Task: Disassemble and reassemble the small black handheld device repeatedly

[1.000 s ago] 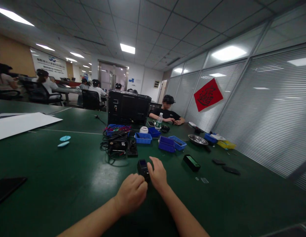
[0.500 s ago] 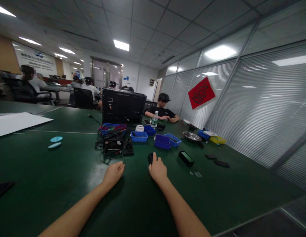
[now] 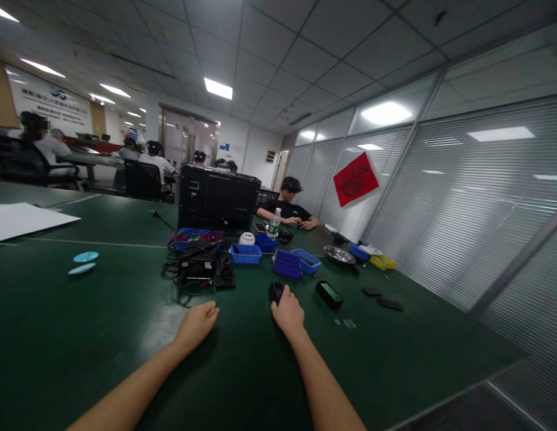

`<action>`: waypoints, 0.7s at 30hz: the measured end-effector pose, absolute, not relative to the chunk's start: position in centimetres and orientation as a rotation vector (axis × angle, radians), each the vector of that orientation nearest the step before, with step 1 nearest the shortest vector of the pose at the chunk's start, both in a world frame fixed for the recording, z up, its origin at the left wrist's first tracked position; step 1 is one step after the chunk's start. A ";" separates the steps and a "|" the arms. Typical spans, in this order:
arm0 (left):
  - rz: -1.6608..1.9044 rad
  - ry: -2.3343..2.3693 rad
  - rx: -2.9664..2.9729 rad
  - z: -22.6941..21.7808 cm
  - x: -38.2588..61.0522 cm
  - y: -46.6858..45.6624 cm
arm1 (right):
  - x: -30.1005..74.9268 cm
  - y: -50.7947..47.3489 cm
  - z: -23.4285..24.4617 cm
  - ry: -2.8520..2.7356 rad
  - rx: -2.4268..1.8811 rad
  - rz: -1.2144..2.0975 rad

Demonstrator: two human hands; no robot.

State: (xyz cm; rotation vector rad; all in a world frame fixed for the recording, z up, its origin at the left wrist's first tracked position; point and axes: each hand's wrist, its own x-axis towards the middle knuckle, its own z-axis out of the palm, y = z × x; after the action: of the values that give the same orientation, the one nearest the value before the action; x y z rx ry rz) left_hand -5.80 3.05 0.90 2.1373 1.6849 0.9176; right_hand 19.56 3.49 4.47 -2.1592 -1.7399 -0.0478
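Observation:
My left hand [image 3: 198,322] rests on the green table, curled into a loose fist with nothing showing in it. To its right, my right hand [image 3: 289,310] has its fingers closed about the right side of a small black box-shaped device [image 3: 275,292], which stands on the table. A dark screen-like patch shows on the device's top; my fingers hide its right side. Further right lies a similar black case [image 3: 329,295] with a green face. Near it are a small clear plastic piece [image 3: 349,324] and a tiny pale ring [image 3: 337,322].
Beyond my hands stand a black soldering-station-like box [image 3: 196,270] with cables, blue bins [image 3: 245,254], a baseball [image 3: 247,239], a water bottle [image 3: 274,222] and a metal bowl [image 3: 339,255]. Behind them rises a large black panel [image 3: 218,197]. Another person [image 3: 290,206] sits across the table.
The view has shifted slightly, moving the scene left. My right index finger, earlier on top of the black device, now lies nearer its right side. My left hand stays closed.

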 end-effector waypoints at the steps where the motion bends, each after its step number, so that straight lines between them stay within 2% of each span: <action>1: 0.915 1.684 2.137 0.9 -5.8 3.0 | 19.7 3.4 4.7 -1.723 -2.164 -0.060; 6: 0.893 1.696 2.139 1.0 -5.7 3.0 | 20.5 2.9 6.5 -1.598 -2.093 -0.115; 10: 0.900 1.693 2.147 1.1 -5.8 3.0 | 20.5 2.4 7.4 -1.466 -1.729 -0.050; 12: 0.907 1.705 2.134 1.2 -5.8 2.9 | 19.8 2.5 7.3 -1.383 -1.502 0.226; 16: 0.987 1.682 2.086 2.0 -5.8 2.4 | 17.4 2.7 5.7 -1.151 -1.149 1.086; 19: 1.097 1.486 2.196 2.8 -5.5 1.8 | 16.0 2.7 4.4 -1.126 -1.093 1.570; 21: 1.104 1.310 2.342 3.1 -5.3 1.3 | 15.5 2.5 3.7 -1.121 -1.134 1.739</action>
State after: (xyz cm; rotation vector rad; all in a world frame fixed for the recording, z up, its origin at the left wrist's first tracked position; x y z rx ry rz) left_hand -5.27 1.35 3.13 2.3423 1.3103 1.1041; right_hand 15.48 2.51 3.73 -1.1342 -1.1213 1.7393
